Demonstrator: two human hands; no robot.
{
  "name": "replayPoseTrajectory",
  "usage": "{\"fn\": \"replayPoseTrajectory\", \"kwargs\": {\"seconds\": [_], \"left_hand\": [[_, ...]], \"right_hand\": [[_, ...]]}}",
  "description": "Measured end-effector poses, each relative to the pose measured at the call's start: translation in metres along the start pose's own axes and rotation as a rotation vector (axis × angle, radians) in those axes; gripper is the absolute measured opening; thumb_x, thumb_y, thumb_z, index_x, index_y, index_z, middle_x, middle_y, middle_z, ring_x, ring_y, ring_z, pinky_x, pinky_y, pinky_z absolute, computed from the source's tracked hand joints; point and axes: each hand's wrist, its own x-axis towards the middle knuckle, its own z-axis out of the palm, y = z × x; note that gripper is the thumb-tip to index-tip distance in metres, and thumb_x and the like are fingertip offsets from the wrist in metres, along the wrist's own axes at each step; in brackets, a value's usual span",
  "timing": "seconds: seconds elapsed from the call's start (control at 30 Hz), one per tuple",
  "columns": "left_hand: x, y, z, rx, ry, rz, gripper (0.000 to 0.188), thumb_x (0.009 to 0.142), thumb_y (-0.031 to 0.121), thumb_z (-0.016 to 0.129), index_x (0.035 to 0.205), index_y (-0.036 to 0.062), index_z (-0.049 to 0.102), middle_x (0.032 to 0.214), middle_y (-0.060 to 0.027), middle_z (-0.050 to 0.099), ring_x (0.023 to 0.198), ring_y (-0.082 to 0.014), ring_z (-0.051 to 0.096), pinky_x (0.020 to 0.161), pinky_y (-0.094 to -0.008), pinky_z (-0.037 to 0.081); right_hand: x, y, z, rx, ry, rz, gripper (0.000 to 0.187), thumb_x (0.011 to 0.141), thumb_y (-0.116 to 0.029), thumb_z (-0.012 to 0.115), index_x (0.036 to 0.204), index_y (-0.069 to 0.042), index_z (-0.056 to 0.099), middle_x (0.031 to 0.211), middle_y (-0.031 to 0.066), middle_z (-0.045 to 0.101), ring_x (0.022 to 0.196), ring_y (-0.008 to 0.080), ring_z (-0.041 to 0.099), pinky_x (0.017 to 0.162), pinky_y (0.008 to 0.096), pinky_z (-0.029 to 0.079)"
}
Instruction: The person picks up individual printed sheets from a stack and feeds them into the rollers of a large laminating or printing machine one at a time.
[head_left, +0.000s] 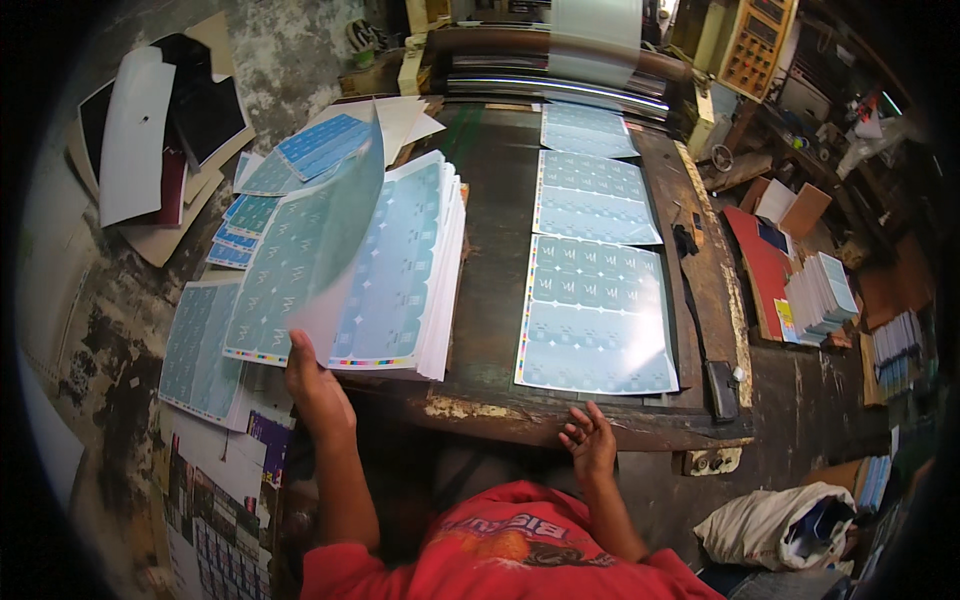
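Note:
My left hand pinches the near edge of a pale teal printed sheet, thumb on top and the other fingers hidden beneath. The sheet bends upward along its right side, partly over a thick stack of matching printed sheets. My right hand is empty, its fingers loosely apart, by the table's front edge. Just beyond it lies the nearest of several printed sheets on the dark table, a glossy sheet with light glaring off its corner. Farther back, another sheet lies in line with it.
A laminating-type machine with metal rollers and hanging clear film stands at the far end. More printed sheets lie left of the stack. On the right are a control panel, bundled paper stacks and a white sack.

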Motion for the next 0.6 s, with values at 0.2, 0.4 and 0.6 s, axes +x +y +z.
{"fn": "replayPoseTrajectory", "kwargs": {"seconds": [0.2, 0.4, 0.6], "left_hand": [[-0.036, 0.016, 0.0, 0.652, -0.934, 0.515, 0.015, 0.086, 0.028, 0.065, 0.089, 0.0162, 0.073, 0.103, -0.0026, 0.072, 0.11, -0.0279, 0.063, 0.105, -0.0492, 0.032], [-0.075, 0.028, 0.02, 0.809, -1.357, 0.607, 0.053, 0.073, 0.062, 0.07, 0.104, 0.0189, 0.072, 0.126, -0.0034, 0.064, 0.135, -0.0343, 0.043, 0.112, -0.0658, 0.011], [-0.035, 0.005, 0.01, 0.91, -0.675, 0.654, 0.056, 0.073, 0.046, 0.079, 0.108, 0.0063, 0.059, 0.127, -0.0152, 0.061, 0.129, -0.039, 0.049, 0.11, -0.0536, 0.029]], "right_hand": [[-0.014, -0.033, 0.027, 0.013, -0.337, 0.044, 0.061, 0.094, -0.041, 0.054, 0.142, -0.006, 0.039, 0.119, 0.0121, 0.06, 0.091, 0.019, 0.061, 0.081, 0.0375, 0.052], [-0.038, -0.063, 0.06, -0.032, -0.334, 0.01, 0.06, 0.084, -0.027, 0.068, 0.131, 0.0, 0.042, 0.113, 0.014, 0.059, 0.09, 0.0241, 0.062, 0.077, 0.0364, 0.053], [-0.009, -0.027, -0.014, -0.036, -0.215, 0.239, 0.033, 0.092, -0.022, 0.059, 0.112, 0.004, 0.053, 0.087, 0.0141, 0.064, 0.069, 0.023, 0.062, 0.06, 0.0332, 0.049]]}}
